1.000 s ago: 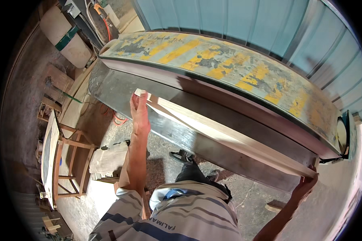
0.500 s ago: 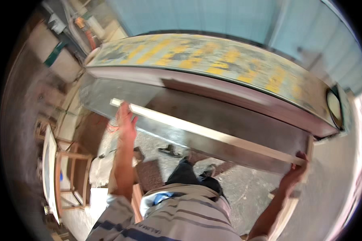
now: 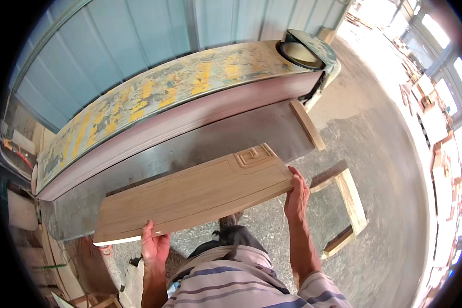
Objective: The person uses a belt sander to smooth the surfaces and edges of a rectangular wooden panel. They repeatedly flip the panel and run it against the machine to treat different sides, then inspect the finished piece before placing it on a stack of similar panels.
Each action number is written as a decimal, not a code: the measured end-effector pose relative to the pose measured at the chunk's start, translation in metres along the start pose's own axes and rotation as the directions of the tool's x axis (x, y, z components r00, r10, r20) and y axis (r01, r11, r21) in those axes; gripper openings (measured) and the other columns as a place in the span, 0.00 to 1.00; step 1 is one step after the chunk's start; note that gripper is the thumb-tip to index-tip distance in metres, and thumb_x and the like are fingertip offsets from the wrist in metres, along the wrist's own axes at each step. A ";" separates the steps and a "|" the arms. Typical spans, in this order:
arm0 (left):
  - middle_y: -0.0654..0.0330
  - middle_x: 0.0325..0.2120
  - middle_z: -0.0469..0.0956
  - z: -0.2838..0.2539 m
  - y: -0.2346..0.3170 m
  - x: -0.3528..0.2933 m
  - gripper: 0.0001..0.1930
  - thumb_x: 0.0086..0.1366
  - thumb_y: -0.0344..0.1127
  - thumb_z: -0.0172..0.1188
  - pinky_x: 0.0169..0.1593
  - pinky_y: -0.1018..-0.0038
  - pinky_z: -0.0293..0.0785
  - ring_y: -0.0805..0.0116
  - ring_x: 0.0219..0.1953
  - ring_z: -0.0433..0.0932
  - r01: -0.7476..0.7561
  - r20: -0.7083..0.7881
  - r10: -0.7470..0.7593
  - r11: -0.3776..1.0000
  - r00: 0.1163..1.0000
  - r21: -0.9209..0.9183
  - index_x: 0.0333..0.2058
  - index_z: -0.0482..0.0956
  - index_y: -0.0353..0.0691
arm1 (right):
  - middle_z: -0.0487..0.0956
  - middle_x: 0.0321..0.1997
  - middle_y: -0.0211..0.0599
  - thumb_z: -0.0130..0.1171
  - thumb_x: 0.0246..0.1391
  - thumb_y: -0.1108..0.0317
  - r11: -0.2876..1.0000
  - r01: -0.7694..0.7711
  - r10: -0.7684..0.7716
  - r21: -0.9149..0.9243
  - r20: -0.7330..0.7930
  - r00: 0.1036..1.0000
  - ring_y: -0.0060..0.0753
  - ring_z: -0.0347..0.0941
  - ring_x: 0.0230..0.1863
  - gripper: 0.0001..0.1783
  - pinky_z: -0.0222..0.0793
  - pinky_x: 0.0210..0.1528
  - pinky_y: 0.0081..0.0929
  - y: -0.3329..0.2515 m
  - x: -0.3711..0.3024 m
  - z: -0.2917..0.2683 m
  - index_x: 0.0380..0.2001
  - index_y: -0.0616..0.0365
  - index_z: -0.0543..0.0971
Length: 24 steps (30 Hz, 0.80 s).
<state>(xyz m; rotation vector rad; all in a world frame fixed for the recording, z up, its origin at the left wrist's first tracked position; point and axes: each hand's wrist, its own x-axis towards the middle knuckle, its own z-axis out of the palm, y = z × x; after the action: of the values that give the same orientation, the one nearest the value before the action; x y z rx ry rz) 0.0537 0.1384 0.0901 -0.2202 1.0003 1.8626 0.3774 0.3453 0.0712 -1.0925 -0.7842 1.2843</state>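
Between my two hands is a long flat wooden panel (image 3: 190, 197), its broad face turned up. A thin grooved line runs along its border, and a raised carved motif decorates its right end. My left hand (image 3: 155, 245) grips the near edge toward the left, thumb on top and fingers underneath. At the right end, my right hand (image 3: 296, 197) holds the corner with its thumb along the edge. The panel slants, its right end farther from me, over the grey metal table (image 3: 154, 159) of a long machine. Whether it touches the table is unclear.
Behind the table runs a pinkish upright band (image 3: 190, 114) under a worn yellow-and-grey cover (image 3: 159, 87). A wooden strip (image 3: 307, 124) lies across the table's right end. A wooden frame (image 3: 351, 200) stands on the floor at right. Blue corrugated wall (image 3: 143, 31) rises behind.
The panel, seen edge-on before, now shows its broad carved face. My view has swung to the right, bringing the floor frame and the far hall into sight. Both hands still hold the panel.
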 end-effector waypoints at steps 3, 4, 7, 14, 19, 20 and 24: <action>0.57 0.44 0.74 -0.031 0.006 -0.001 0.18 0.59 0.35 0.56 0.48 0.67 0.74 0.65 0.46 0.74 0.058 0.052 -0.058 0.998 0.997 0.006 0.48 0.69 0.38 | 0.75 0.47 0.36 0.49 0.55 0.65 0.997 -0.054 0.052 -0.051 -0.031 0.998 0.26 0.67 0.49 0.19 0.59 0.53 0.23 -0.005 -0.032 -0.019 0.48 0.64 0.74; 0.57 0.45 0.74 -0.034 0.006 -0.007 0.17 0.60 0.34 0.56 0.48 0.67 0.74 0.64 0.46 0.73 0.051 0.063 -0.052 0.998 0.997 0.026 0.48 0.70 0.38 | 0.75 0.46 0.37 0.49 0.55 0.66 0.995 -0.066 0.062 -0.078 -0.049 0.997 0.26 0.67 0.49 0.19 0.59 0.53 0.23 -0.006 -0.043 -0.031 0.48 0.64 0.74; 0.55 0.48 0.72 -0.035 0.012 -0.020 0.18 0.63 0.36 0.52 0.49 0.65 0.74 0.64 0.49 0.72 0.017 0.221 -0.030 0.998 0.975 0.060 0.50 0.69 0.37 | 0.77 0.43 0.36 0.52 0.54 0.67 0.991 -0.071 0.061 -0.117 -0.085 0.994 0.26 0.70 0.45 0.17 0.63 0.48 0.23 0.001 -0.067 -0.069 0.46 0.63 0.75; 0.59 0.53 0.68 0.009 0.014 -0.012 0.25 0.65 0.49 0.49 0.55 0.59 0.66 0.62 0.55 0.66 0.035 0.461 -0.043 0.999 0.886 0.028 0.55 0.64 0.42 | 0.76 0.39 0.32 0.47 0.57 0.49 0.956 -0.293 0.292 -0.027 -0.042 0.955 0.23 0.71 0.35 0.23 0.66 0.35 0.22 -0.026 -0.106 -0.111 0.41 0.58 0.74; 0.60 0.58 0.62 0.035 -0.012 -0.008 0.30 0.64 0.53 0.49 0.60 0.58 0.57 0.60 0.59 0.60 0.109 0.599 -0.173 0.984 0.782 0.141 0.59 0.58 0.42 | 0.74 0.47 0.34 0.42 0.60 0.44 0.959 -0.200 0.229 0.199 -0.138 0.964 0.24 0.69 0.46 0.30 0.66 0.47 0.25 -0.015 -0.134 -0.146 0.50 0.61 0.71; 0.60 0.58 0.62 0.046 -0.021 -0.015 0.30 0.64 0.54 0.48 0.60 0.58 0.57 0.60 0.59 0.60 0.113 0.621 -0.200 0.978 0.757 0.178 0.59 0.58 0.42 | 0.74 0.49 0.37 0.42 0.59 0.44 0.956 -0.152 0.203 0.250 -0.193 0.960 0.27 0.69 0.49 0.32 0.66 0.50 0.25 -0.018 -0.142 -0.157 0.51 0.63 0.70; 0.55 0.49 0.69 0.084 -0.069 -0.043 0.30 0.59 0.54 0.56 0.52 0.58 0.65 0.59 0.51 0.67 0.196 0.437 -0.345 0.916 0.831 0.351 0.53 0.64 0.40 | 0.75 0.47 0.38 0.42 0.60 0.46 0.931 -0.054 0.190 0.362 -0.353 0.916 0.28 0.69 0.49 0.31 0.65 0.51 0.25 -0.027 -0.173 -0.205 0.49 0.67 0.70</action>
<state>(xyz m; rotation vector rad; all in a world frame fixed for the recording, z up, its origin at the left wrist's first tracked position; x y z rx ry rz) 0.1539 0.1828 0.1294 0.2714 0.8175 1.3804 0.5492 0.1383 0.0496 -1.0693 -0.1837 1.2043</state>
